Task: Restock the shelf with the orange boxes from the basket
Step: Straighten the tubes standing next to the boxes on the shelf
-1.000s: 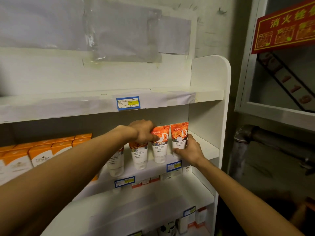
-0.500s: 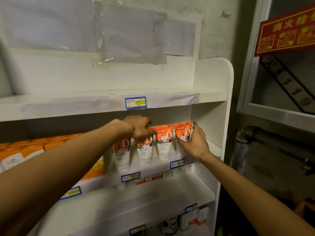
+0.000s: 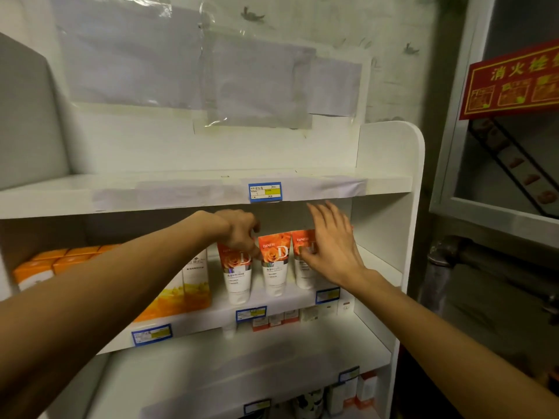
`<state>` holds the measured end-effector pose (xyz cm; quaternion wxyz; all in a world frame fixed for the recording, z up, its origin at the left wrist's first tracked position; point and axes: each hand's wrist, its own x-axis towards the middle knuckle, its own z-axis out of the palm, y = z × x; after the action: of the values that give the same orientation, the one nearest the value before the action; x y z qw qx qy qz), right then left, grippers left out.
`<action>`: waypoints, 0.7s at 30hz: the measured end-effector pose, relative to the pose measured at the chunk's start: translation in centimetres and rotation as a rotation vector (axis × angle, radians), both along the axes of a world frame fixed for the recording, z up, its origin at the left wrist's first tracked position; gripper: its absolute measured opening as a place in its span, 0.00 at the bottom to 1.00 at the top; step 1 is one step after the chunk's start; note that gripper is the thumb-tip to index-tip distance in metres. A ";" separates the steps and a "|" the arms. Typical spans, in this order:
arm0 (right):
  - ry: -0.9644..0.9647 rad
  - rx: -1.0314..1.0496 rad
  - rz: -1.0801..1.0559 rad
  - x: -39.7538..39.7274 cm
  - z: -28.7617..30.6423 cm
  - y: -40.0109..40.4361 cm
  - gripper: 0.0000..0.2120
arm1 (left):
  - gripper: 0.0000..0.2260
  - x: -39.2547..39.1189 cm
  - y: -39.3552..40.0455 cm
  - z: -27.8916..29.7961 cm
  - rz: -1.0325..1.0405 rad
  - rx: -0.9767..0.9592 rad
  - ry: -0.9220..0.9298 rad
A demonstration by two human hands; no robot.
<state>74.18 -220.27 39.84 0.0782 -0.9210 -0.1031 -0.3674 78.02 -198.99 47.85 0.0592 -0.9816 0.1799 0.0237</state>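
Observation:
Several orange-topped boxes [image 3: 51, 263] stand at the left of the middle shelf [image 3: 281, 303], with a taller white and orange box [image 3: 193, 285] beside them. To the right stand three orange and white tubes. My left hand [image 3: 239, 234] curls over the top of the left tube [image 3: 237, 275], its fingertips by the middle tube [image 3: 275, 261]. In front of the right tube [image 3: 302, 267] my right hand [image 3: 331, 249] is raised with fingers spread; only the thumb is near the tube. The basket is out of view.
The top shelf [image 3: 181, 189] carries a blue price label [image 3: 264, 192] just above my hands. The white side panel [image 3: 384, 225] closes the shelf on the right. Small boxes [image 3: 354, 388] stand on the bottom shelf. A red sign [image 3: 511, 83] hangs at right.
My right hand has let go of the right tube and lifted with its fingers spread. My left hand stays on the tube tops, shifted slightly left.

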 end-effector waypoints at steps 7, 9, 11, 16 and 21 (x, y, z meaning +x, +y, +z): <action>0.147 -0.235 0.041 0.9 0.4 3.1 0.50 | 0.36 -0.2 1.7 -0.8 0.002 0.057 0.017; 0.158 -0.309 0.056 1.3 0.2 3.9 0.52 | 0.34 -0.3 1.8 -1.2 -0.018 0.071 0.016; 0.159 -0.363 0.074 1.6 -0.1 4.4 0.53 | 0.30 -0.4 1.9 -1.8 -0.030 0.073 0.020; 0.149 -0.466 0.071 2.5 -1.5 5.1 0.53 | 0.23 0.1 2.1 -2.6 -0.070 0.061 -0.046; 0.134 -0.427 0.081 2.9 -2.2 4.9 0.52 | 0.22 0.2 2.2 -2.8 -0.082 0.031 -0.061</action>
<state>77.12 -215.33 37.62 -0.0974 -0.9342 -0.2100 -0.2716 78.24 -196.82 45.01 0.0809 -0.9726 0.2177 -0.0056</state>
